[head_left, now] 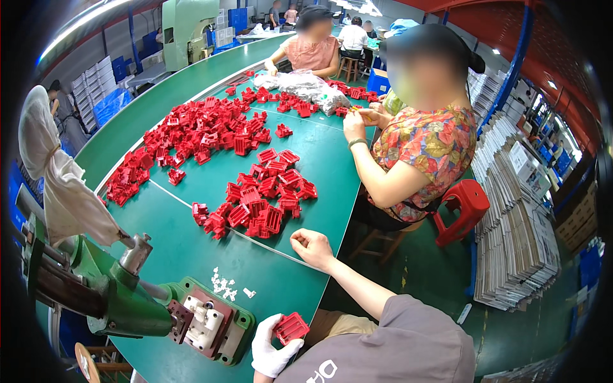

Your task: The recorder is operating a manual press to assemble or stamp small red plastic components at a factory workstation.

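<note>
My left hand [267, 355], in a white glove, grips a red plastic housing [292, 329] with open compartments near the table's front edge. Over the green tabletop, my bare right hand [311, 248] has its fingers curled together; whatever they may hold is too small to make out. Just beyond it lies a pile of similar red housings [255, 204]. Small white pieces [223, 285] are scattered between that pile and the press. To the left of my gloved hand stands a green hand press with a white fixture [203, 324] on its base.
The press's lever [57, 159] rises at the left, wrapped in white cloth. A larger heap of red housings [191, 134] stretches along the far left of the table. One co-worker [424, 140] sits at the right edge, another [313, 51] at the far end. Flattened cartons [517, 236] are stacked right.
</note>
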Available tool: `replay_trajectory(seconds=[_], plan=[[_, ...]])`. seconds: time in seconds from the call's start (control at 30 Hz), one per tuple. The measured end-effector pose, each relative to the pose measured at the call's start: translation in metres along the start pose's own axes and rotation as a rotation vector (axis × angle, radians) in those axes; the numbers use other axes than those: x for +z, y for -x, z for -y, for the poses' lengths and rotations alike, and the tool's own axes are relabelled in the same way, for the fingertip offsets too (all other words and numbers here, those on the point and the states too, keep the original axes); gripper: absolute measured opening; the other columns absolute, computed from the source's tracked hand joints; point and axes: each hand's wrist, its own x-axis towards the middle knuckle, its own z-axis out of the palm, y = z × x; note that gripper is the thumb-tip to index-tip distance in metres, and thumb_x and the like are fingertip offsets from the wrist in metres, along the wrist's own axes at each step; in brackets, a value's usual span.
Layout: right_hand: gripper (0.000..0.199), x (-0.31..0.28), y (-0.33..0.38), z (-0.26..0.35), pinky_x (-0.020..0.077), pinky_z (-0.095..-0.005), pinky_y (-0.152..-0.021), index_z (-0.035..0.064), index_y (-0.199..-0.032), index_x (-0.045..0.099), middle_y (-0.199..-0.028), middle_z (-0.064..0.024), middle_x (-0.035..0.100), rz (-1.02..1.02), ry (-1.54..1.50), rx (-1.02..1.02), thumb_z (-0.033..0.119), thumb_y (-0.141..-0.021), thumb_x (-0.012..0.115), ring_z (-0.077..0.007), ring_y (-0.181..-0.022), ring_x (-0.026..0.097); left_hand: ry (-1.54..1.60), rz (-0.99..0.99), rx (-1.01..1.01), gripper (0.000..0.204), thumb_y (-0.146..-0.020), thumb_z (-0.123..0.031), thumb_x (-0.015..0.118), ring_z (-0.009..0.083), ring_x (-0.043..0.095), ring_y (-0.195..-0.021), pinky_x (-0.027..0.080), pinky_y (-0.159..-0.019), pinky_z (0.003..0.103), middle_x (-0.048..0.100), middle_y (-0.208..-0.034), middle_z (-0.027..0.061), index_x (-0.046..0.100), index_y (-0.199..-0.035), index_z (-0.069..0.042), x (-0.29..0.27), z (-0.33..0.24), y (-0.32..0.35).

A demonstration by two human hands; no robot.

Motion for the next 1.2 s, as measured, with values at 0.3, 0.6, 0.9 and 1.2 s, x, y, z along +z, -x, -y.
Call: replay_trajectory(seconds=[0.3,0.6,0.9,1.2], plan=[[0.013,-0.001,0.005,0.001,0.0501,-0.0286,-0.061,0.006,-0.089,0.068,-0.073,-0.0054,0.068,-0.011,0.019,-0.032,0.018,-0.084,0.067,-0.0124,-0.061,0.062,-0.039,0.007,-0.007,0.074,-0.065,-0.015,0.09,0.0245,0.064,-0.107,0.053,-0.091,0.036,0.059,-0.12,0.0154,0.052,-0.127,0.001,0.001,-0.003,0.004],[0.01,0.009,0.0,-0.013,0.0516,-0.0274,-0.063,0.0047,-0.086,0.067,-0.072,-0.0035,0.068,-0.011,-0.061,-0.1,0.014,-0.085,0.069,-0.0093,-0.066,0.063,-0.063,-0.129,-0.007,0.07,-0.063,-0.018,0.088,0.0201,0.061,-0.108,0.047,-0.098,0.035,0.063,-0.116,0.0124,0.057,-0.122,0.001,-0.003,-0.028,0.008],[0.019,-0.003,-0.034,0.104,0.0466,-0.0205,-0.058,-0.002,-0.099,0.065,-0.081,-0.0046,0.066,0.124,-0.589,-0.343,0.016,-0.097,0.061,-0.0084,-0.066,0.06,-0.112,-0.605,-0.065,0.069,-0.067,-0.015,0.087,0.0197,0.061,-0.109,0.049,-0.098,0.035,0.063,-0.118,0.0121,0.055,-0.125,0.003,-0.068,-0.068,0.074],[0.035,0.033,-0.131,0.433,0.048,-0.0288,-0.084,-0.0008,-0.115,0.061,-0.103,-0.0056,0.061,0.375,-0.801,-0.972,0.028,-0.102,0.048,-0.0104,-0.093,0.058,-0.441,-0.699,0.084,0.068,-0.072,-0.019,0.086,0.0198,0.064,-0.106,0.051,-0.095,0.034,0.065,-0.116,0.0129,0.053,-0.127,0.004,-0.106,-0.047,0.022]])
